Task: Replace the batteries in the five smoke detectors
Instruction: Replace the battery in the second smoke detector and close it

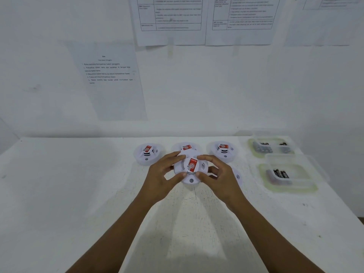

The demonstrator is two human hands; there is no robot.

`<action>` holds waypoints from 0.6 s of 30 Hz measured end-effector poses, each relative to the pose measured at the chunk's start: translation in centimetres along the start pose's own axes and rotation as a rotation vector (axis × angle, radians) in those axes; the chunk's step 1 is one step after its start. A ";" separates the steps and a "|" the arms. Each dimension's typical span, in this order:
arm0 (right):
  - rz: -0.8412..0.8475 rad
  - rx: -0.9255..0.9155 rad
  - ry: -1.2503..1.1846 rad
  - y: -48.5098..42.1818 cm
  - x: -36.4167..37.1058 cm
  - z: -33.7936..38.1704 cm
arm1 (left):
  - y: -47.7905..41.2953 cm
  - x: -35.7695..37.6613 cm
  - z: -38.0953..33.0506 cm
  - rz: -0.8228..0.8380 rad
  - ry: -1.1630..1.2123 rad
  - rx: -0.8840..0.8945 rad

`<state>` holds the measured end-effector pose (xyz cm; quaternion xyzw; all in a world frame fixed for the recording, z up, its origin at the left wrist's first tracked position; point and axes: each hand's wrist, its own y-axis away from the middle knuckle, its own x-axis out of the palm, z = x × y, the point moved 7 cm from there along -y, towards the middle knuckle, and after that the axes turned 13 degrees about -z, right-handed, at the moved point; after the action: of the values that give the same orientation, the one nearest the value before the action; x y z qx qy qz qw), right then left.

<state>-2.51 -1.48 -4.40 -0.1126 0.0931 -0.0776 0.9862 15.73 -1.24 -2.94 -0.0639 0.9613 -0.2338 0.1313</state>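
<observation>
One white table (78, 184); 2 clear tubs w/ batteries at right, far tub (251, 143), near tub (262, 170). Held detector (192, 168) at centre, left hand (163, 180) + right hand (218, 178) both curled round its rim. Risk: fingertip-only hold while twisting, so it slips and drops onto far-row detectors (147, 154).

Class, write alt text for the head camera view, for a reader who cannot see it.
A person's left hand and right hand grip a white smoke detector at a white table. Three more detectors sit in a row behind it; a fifth detector shows partly beside the right hand. At the right, two clear tubs hold batteries.
</observation>
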 end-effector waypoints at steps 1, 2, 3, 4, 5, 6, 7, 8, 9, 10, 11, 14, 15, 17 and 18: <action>0.003 0.002 0.001 0.0 0.1 0.0 | 0.0 0.0 0.1 -0.001 -0.003 0.000; 0.006 0.003 0.004 0.1 0.1 0.0 | 0.1 -0.1 0.1 -0.002 -0.006 0.001; 0.009 0.006 0.005 0.1 0.2 0.0 | 0.1 -0.2 0.2 -0.004 -0.011 0.003; 0.011 0.008 0.004 0.1 0.3 0.0 | 0.1 -0.3 0.2 -0.006 -0.015 0.003; 0.012 0.009 0.003 0.1 0.4 -0.1 | 0.1 -0.3 0.3 -0.008 -0.017 0.002; 0.013 0.007 0.002 0.1 0.5 0.0 | 0.1 -0.4 0.3 -0.010 -0.017 -0.001; 0.014 0.006 0.002 0.1 0.5 0.0 | 0.1 -0.4 0.3 -0.011 -0.015 -0.004; 0.014 0.004 0.002 0.1 0.6 0.0 | 0.1 -0.5 0.3 -0.011 -0.014 -0.004; 0.015 0.001 -0.003 0.1 0.6 0.1 | 0.1 -0.5 0.3 -0.011 -0.015 -0.002; 0.015 -0.003 -0.007 0.2 0.7 0.2 | 0.1 -0.6 0.4 -0.009 -0.013 0.000; 0.015 -0.011 -0.011 0.2 0.8 0.3 | 0.1 -0.6 0.4 -0.010 -0.012 -0.001; 0.011 -0.045 -0.010 0.4 0.8 0.7 | 0.2 -0.8 0.7 -0.015 -0.007 -0.011; 0.011 -0.053 -0.007 0.4 0.9 0.7 | 0.2 -0.8 0.8 -0.016 -0.006 -0.013; 0.014 -0.059 -0.009 0.4 1.0 0.7 | 0.2 -0.8 1.0 -0.014 -0.011 -0.015; 0.014 -0.056 -0.012 0.3 1.0 0.7 | 0.2 -0.8 1.0 -0.014 -0.013 -0.015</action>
<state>-1.36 -1.18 -4.01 -0.1400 0.0900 -0.0673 0.9838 16.73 -1.34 -3.77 -0.0733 0.9617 -0.2269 0.1354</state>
